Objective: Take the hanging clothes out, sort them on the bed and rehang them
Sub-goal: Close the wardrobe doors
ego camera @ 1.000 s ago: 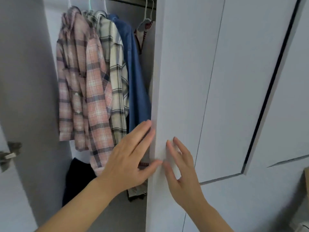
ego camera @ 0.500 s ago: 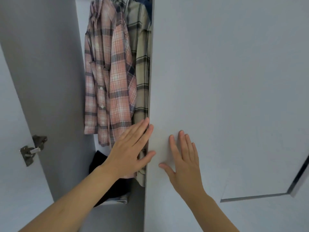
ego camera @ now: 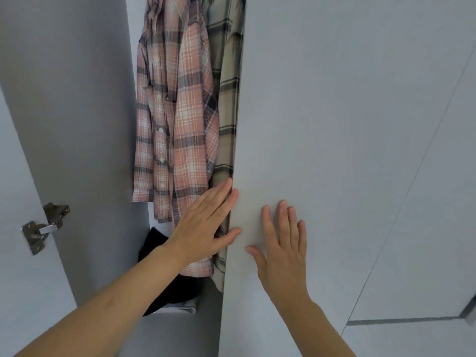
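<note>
A pink plaid shirt (ego camera: 180,119) hangs in the open gap of a white wardrobe. Behind it hangs a beige plaid shirt (ego camera: 228,99), half hidden by the right wardrobe door (ego camera: 334,124). My left hand (ego camera: 206,225) lies flat on that door's left edge, fingers apart and in front of the shirts' hems, holding nothing. My right hand (ego camera: 283,243) presses flat on the door's front face, fingers spread. The other hanging clothes are hidden behind the door.
The left wardrobe door (ego camera: 15,228) stands open with a metal hinge (ego camera: 43,226) on it. Dark folded clothes (ego camera: 164,287) lie on the wardrobe floor below the shirts. A further white panel (ego camera: 425,228) is at the right.
The view has moved closer and to the left along the wardrobe. The blue garment has gone out of sight behind the door. My right hand has flattened onto the door face.
</note>
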